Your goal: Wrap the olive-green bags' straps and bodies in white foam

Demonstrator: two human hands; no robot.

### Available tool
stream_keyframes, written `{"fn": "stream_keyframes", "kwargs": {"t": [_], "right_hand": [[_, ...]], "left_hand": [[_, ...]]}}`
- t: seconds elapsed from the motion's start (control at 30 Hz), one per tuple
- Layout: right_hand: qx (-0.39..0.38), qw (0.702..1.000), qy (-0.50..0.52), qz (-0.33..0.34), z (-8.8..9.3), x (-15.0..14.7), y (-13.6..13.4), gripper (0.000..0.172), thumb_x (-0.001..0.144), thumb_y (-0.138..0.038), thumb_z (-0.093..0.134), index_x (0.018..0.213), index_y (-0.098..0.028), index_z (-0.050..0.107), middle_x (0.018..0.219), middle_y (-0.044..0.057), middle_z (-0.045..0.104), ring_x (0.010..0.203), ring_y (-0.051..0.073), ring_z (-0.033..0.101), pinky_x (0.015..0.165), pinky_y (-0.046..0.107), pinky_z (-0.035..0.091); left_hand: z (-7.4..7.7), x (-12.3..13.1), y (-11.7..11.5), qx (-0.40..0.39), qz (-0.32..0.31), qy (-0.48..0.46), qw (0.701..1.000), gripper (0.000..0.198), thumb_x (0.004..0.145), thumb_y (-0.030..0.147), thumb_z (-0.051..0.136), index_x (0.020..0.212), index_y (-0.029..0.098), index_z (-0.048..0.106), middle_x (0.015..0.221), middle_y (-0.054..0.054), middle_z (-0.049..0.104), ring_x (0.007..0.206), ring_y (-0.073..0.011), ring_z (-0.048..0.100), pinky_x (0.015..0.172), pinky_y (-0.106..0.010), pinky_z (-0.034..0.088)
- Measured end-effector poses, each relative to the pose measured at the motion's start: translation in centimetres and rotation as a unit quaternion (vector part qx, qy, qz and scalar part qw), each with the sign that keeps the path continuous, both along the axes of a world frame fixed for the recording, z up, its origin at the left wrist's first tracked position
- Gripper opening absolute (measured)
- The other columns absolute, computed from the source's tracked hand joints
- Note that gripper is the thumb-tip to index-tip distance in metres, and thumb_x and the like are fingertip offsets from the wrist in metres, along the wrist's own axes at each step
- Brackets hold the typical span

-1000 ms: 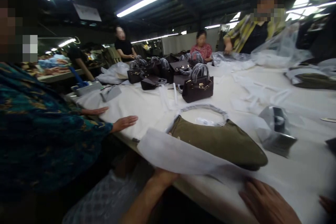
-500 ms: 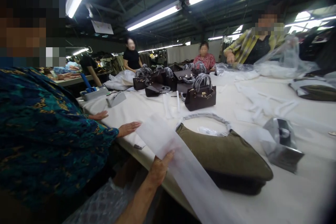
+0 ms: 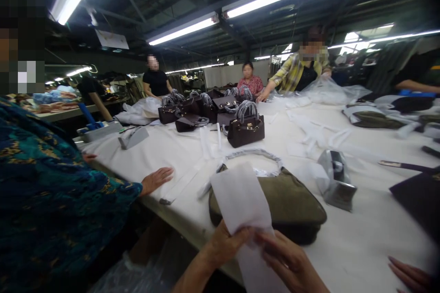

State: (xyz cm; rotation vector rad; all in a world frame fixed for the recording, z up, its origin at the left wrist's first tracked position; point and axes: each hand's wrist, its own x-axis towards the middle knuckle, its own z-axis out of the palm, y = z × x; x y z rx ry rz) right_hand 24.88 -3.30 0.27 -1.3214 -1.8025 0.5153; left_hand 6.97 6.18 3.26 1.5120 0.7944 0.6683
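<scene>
A long white strip of thin wrapping sheet (image 3: 240,192) stands up in front of me, its upper end bent over. My left hand (image 3: 228,242) is closed on its left edge, thumb on top. My right hand (image 3: 283,254) pinches the same strip from the right, its fingers curled close to the left thumb. Just behind the strip, partly covered by it, an olive green handbag (image 3: 295,197) with a dark base lies on the table. Clear film wraps the bag's handle (image 3: 252,153).
Dark brown handbags (image 3: 246,130) stand in a group farther back on the white-covered table (image 3: 371,233). A silver tape dispenser-like object (image 3: 338,183) sits to the right. A co-worker's hand (image 3: 158,179) rests at the left edge; another person's fingers (image 3: 409,274) show at lower right.
My right hand has come into view and grips the strip beside my left hand. The strip is raised more upright and bent. The view has turned to the right.
</scene>
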Motion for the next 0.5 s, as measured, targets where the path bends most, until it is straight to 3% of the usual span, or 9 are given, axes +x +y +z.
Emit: {"fn": "stream_keyframes", "kwargs": {"t": [0.1, 0.33, 0.43, 0.5], "right_hand": [[-0.022, 0.998, 0.047, -0.03, -1.6, 0.7, -0.6, 0.035, 0.085, -0.024, 0.048, 0.12, -0.028, 0.054, 0.107, 0.005, 0.062, 0.098, 0.017, 0.06, 0.082, 0.022, 0.049], [-0.052, 0.993, 0.062, -0.082, -4.2, 2.1, -1.9, 0.034, 0.085, -0.024, 0.048, 0.118, -0.027, 0.055, 0.111, 0.005, 0.061, 0.102, 0.017, 0.057, 0.087, 0.025, 0.047], [-0.04, 0.993, 0.057, -0.095, -3.2, 2.3, -1.7, 0.032, 0.086, -0.023, 0.045, 0.116, -0.026, 0.056, 0.111, 0.005, 0.061, 0.104, 0.017, 0.057, 0.088, 0.026, 0.046], [-0.02, 0.989, 0.052, -0.136, -1.2, 2.5, -1.2, 0.039, 0.085, -0.023, 0.045, 0.123, -0.025, 0.049, 0.115, 0.007, 0.059, 0.107, 0.018, 0.055, 0.09, 0.03, 0.045]], "left_hand": [[-0.4, 1.6, -0.1, 0.075, -0.073, -0.001, 0.995, 0.031, 0.079, 0.04, 0.056, 0.094, 0.016, 0.067, 0.089, -0.004, 0.068, 0.085, -0.0208, 0.06, 0.078, -0.029, 0.047], [-2.0, 3.7, 0.4, 0.136, -0.107, -0.001, 0.985, 0.028, 0.083, 0.035, 0.05, 0.09, 0.015, 0.068, 0.087, -0.003, 0.067, 0.083, -0.0198, 0.06, 0.078, -0.027, 0.046], [-1.5, 4.0, 0.6, 0.135, -0.091, -0.027, 0.986, 0.024, 0.081, 0.033, 0.053, 0.091, 0.017, 0.068, 0.088, -0.003, 0.069, 0.084, -0.0203, 0.061, 0.078, -0.029, 0.048], [0.5, 4.4, 1.2, 0.129, -0.03, -0.058, 0.989, 0.022, 0.078, 0.032, 0.058, 0.092, 0.018, 0.068, 0.089, -0.004, 0.069, 0.084, -0.0207, 0.062, 0.078, -0.03, 0.05]]}}
